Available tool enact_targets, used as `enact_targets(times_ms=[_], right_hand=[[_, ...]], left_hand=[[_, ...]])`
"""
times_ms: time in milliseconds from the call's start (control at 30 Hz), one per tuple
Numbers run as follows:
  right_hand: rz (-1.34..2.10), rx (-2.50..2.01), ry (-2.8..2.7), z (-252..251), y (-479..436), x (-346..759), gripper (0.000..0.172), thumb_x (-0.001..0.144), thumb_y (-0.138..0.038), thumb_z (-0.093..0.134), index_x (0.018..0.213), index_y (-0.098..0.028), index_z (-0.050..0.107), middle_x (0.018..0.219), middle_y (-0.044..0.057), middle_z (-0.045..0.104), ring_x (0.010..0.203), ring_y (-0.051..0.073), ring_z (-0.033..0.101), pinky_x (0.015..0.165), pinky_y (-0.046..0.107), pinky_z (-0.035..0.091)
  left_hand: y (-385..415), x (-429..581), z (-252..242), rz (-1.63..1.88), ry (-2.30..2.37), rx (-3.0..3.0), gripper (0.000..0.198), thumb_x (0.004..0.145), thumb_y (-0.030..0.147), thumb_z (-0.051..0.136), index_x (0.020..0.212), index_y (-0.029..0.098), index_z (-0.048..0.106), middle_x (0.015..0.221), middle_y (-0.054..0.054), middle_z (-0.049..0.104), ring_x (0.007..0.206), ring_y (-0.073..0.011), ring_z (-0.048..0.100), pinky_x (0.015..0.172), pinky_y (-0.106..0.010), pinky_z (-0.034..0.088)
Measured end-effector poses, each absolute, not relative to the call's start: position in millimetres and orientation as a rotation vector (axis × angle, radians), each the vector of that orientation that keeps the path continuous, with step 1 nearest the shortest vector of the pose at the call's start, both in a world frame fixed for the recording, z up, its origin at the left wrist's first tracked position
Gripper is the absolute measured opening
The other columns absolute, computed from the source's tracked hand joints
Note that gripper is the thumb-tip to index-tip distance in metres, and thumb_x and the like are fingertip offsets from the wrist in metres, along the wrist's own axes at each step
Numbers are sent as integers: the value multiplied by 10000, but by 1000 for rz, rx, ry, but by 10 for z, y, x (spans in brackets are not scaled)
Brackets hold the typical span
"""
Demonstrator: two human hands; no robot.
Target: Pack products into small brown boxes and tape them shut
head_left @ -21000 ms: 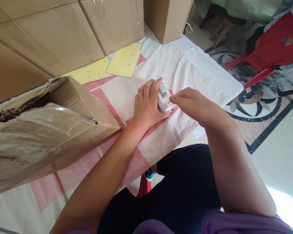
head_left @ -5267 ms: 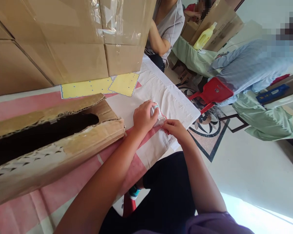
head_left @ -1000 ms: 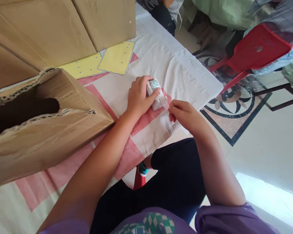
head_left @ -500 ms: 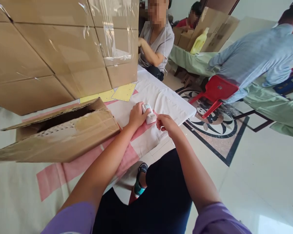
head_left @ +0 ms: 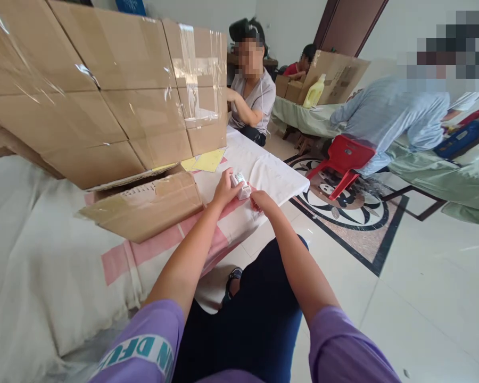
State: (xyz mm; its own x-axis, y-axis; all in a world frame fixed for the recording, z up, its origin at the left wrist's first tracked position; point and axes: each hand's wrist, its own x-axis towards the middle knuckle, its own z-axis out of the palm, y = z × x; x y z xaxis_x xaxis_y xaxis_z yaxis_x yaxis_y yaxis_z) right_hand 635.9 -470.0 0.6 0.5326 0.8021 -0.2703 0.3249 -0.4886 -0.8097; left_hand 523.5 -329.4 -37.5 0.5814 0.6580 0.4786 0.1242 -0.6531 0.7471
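Note:
A small white box (head_left: 242, 188) with faint printing rests at the table's near edge. My left hand (head_left: 224, 188) is wrapped round its left side, thumb on top. Close by the box's right end is my right hand (head_left: 262, 201), its fingers curled together; what they pinch, if anything, is too small to make out. Left of my forearm lies an open cardboard carton (head_left: 159, 205), tilted on its side with its flaps toward the left. Under it all is a white cloth with pink bands (head_left: 139, 260).
Taped cardboard boxes (head_left: 143, 111) are stacked at the back left, with yellow paper sheets (head_left: 209, 160) at their foot. A person (head_left: 255, 96) sits across the table. To the right, another person in light blue (head_left: 391, 117) sits on a red plastic chair (head_left: 351, 154).
The view has tipped up and shifted, so the boxes and people sit lower. My right hand has moved slightly toward me along the box's end; the left keeps its hold.

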Motion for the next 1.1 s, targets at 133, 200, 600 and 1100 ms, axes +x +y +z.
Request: enact_targets(times_ms=[133, 200, 600, 1100], right_hand=[[936, -2153, -895, 40, -4705, 6339, 341, 1018, -461, 596, 959, -132, 666, 824, 5, 667, 664, 102, 622, 635, 252, 554], [931, -2167, -912, 60, -4705, 6318, 323, 1020, -445, 597, 1006, -132, 672, 889, 24, 684, 718, 117, 647, 672, 271, 574], [919, -2170, -961, 96, -4765, 6266, 354, 1043, -469, 542, 928, -150, 645, 702, -30, 614, 535, 78, 534, 554, 226, 494], [394, -1918, -968, 72, -4747, 6344, 220, 875, -383, 547, 743, -215, 496, 778, -7, 622, 743, 157, 547, 679, 271, 396]], left_hand=[[-3411, 5165, -293, 1084, 487, 2278, 641, 826, 403, 730, 1374, 198, 468, 1372, -153, 568, 1315, -310, 540, 1144, -470, 426], [-3456, 5144, -266, 1120, 426, 2347, 571, 806, 357, 749, 1311, 215, 525, 1342, -134, 599, 1309, -309, 541, 1156, -470, 418], [-3615, 5280, -382, 1196, 606, 2296, 544, 849, 288, 684, 1345, 220, 469, 1409, -154, 568, 1359, -315, 520, 1168, -507, 418], [-3603, 5186, -342, 1085, 606, 2259, 619, 851, 336, 690, 1406, 220, 444, 1446, -134, 555, 1367, -314, 490, 1140, -470, 434]])
